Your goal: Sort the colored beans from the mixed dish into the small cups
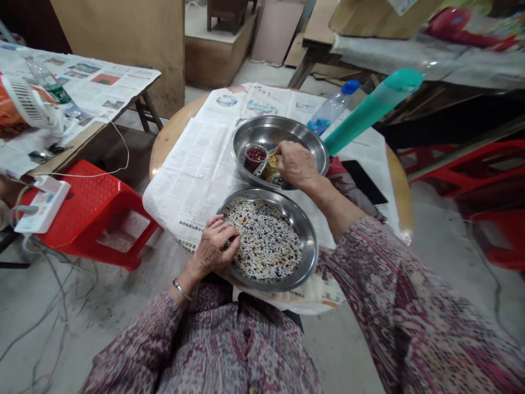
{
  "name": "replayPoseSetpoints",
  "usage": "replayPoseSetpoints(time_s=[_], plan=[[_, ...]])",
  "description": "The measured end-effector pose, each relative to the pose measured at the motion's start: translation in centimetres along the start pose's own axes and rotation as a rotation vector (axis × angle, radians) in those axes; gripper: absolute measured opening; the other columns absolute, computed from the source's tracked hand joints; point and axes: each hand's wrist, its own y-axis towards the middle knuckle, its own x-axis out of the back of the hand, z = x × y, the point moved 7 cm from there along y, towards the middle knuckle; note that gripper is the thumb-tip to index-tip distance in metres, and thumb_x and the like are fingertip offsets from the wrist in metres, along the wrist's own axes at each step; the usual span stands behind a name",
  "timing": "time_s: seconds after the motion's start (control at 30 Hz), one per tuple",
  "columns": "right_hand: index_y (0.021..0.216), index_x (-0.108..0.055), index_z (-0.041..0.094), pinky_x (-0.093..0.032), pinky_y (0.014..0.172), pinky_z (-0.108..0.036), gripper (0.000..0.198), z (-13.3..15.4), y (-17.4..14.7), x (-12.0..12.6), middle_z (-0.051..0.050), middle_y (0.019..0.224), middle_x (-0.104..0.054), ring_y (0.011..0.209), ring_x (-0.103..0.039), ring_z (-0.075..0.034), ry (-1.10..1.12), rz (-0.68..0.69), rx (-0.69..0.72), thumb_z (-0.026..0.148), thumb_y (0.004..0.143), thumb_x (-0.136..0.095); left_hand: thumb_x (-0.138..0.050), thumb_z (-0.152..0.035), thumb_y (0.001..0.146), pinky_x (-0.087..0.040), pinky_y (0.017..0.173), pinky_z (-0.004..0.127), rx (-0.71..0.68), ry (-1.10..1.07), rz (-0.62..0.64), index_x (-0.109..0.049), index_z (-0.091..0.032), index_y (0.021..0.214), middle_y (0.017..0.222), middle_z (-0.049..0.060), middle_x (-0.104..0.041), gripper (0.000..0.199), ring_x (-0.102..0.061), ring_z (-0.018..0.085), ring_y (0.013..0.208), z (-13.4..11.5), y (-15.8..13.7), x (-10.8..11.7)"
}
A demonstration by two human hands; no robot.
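Note:
A metal bowl (pixel 309 235) of mixed white grains, dark red beans and yellow kernels (pixel 266 241) stands nearest me. My left hand (pixel 217 243) lies over its left rim with the fingers curled; whatever they hold is hidden. Behind it stands a second metal bowl (pixel 283 125) with small clear cups inside. One cup (pixel 255 156) contains dark red beans. My right hand (pixel 297 163) reaches into this rear bowl, fingertips drawn together at a cup of yellow kernels (pixel 271 164). Dark pieces (pixel 279 180) lie below that cup, partly covered by my hand.
Newspaper (pixel 176 191) covers the round table. Behind my right arm are a blue-capped bottle (pixel 332 109), a long green tube (pixel 373 112) and a black phone (pixel 364 181). A red stool (pixel 94 208) with a power strip (pixel 43 205) stands at left; cables cross the floor.

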Motion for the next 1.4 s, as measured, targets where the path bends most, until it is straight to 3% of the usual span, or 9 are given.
replayPoseSetpoints(time_s=[0.2, 0.37, 0.47, 0.57, 0.8, 1.0, 1.13, 1.23, 1.4], plan=[[0.1, -0.058, 0.021, -0.046, 0.078, -0.037, 0.018, 3.4, -8.2, 2.8, -0.009, 0.094, -0.066, 0.088, -0.06, -0.024, 0.168, 0.058, 0.118, 0.025, 0.096, -0.041, -0.05, -0.021, 0.093, -0.043, 0.104, 0.041, 0.031, 0.014, 0.016, -0.059, -0.022, 0.079, 0.072, -0.001, -0.063, 0.017, -0.06, 0.016, 0.075, 0.3, -0.1, -0.3], [0.094, -0.055, 0.022, -0.047, 0.075, -0.031, 0.016, 9.6, -19.3, 0.8, -0.005, 0.089, -0.065, 0.085, -0.059, -0.019, 0.286, 0.3, 0.471, 0.018, 0.097, -0.04, -0.043, -0.021, 0.099, -0.042, 0.104, 0.041, 0.047, -0.009, 0.034, -0.059, -0.021, 0.085, 0.078, 0.001, -0.065, 0.021, -0.061, 0.017, 0.081, 0.5, -0.3, -0.5], [0.091, -0.055, 0.022, -0.045, 0.07, -0.031, 0.017, 12.0, -22.7, -1.0, -0.006, 0.086, -0.064, 0.082, -0.057, -0.02, 0.182, 0.348, 0.621, 0.01, 0.092, -0.043, -0.039, -0.021, 0.101, -0.043, 0.104, 0.041, 0.038, -0.016, 0.015, -0.057, -0.021, 0.087, 0.08, 0.001, -0.064, 0.023, -0.061, 0.017, 0.083, 0.3, -0.3, -0.2], [0.091, -0.058, 0.021, -0.045, 0.07, -0.033, 0.02, 11.8, -21.7, -2.2, -0.008, 0.087, -0.065, 0.084, -0.057, -0.023, 0.044, 0.333, 0.602, 0.006, 0.088, -0.045, -0.039, -0.02, 0.101, -0.043, 0.103, 0.04, 0.02, -0.008, -0.001, -0.055, -0.021, 0.085, 0.079, 0.001, -0.063, 0.023, -0.06, 0.017, 0.081, 0.1, -0.2, 0.0], [0.104, -0.063, 0.017, -0.048, 0.082, -0.039, 0.024, 9.4, -14.8, -2.4, -0.014, 0.103, -0.065, 0.101, -0.056, -0.028, 0.048, 0.168, 0.267, 0.014, 0.095, -0.04, -0.039, -0.021, 0.1, -0.041, 0.105, 0.041, 0.037, -0.001, 0.018, -0.055, -0.021, 0.085, 0.078, 0.0, -0.063, 0.022, -0.061, 0.017, 0.082, 0.4, -0.2, -0.2], [0.115, -0.061, 0.018, -0.049, 0.092, -0.041, 0.025, 13.4, -16.8, -2.3, -0.012, 0.114, -0.062, 0.107, -0.053, -0.025, 0.299, 0.209, 0.545, 0.031, 0.095, -0.055, -0.04, -0.022, 0.1, -0.045, 0.098, 0.039, 0.065, -0.05, -0.062, -0.052, -0.021, 0.096, 0.099, 0.007, -0.063, 0.013, -0.058, 0.021, 0.101, 0.5, -0.3, 0.2], [0.102, -0.066, 0.021, -0.049, 0.086, -0.037, 0.013, 11.4, -18.2, -1.6, -0.009, 0.103, -0.064, 0.099, -0.056, -0.023, 0.267, 0.262, 0.589, 0.026, 0.093, -0.057, -0.042, -0.023, 0.1, -0.044, 0.095, 0.038, 0.062, -0.067, -0.07, -0.05, -0.021, 0.093, 0.091, 0.005, -0.06, 0.01, -0.057, 0.02, 0.092, 0.4, -0.2, 0.3], [0.094, -0.067, 0.021, -0.049, 0.083, -0.034, 0.017, 7.5, -17.5, -1.1, -0.008, 0.099, -0.065, 0.095, -0.058, -0.021, 0.211, 0.209, 0.417, 0.017, 0.093, -0.05, -0.042, -0.023, 0.101, -0.044, 0.094, 0.038, 0.033, -0.087, -0.082, -0.049, -0.021, 0.092, 0.086, 0.003, -0.059, 0.012, -0.056, 0.019, 0.086, 0.3, -0.1, 0.4], [0.109, -0.068, 0.018, -0.049, 0.089, -0.038, 0.025, 3.4, -16.2, -0.9, -0.013, 0.106, -0.066, 0.103, -0.059, -0.027, 0.075, 0.081, 0.052, 0.022, 0.094, -0.049, -0.042, -0.024, 0.102, -0.044, 0.094, 0.038, 0.025, -0.103, -0.093, -0.05, -0.021, 0.093, 0.086, 0.003, -0.06, 0.013, -0.056, 0.018, 0.086, 0.4, -0.1, 0.4]])
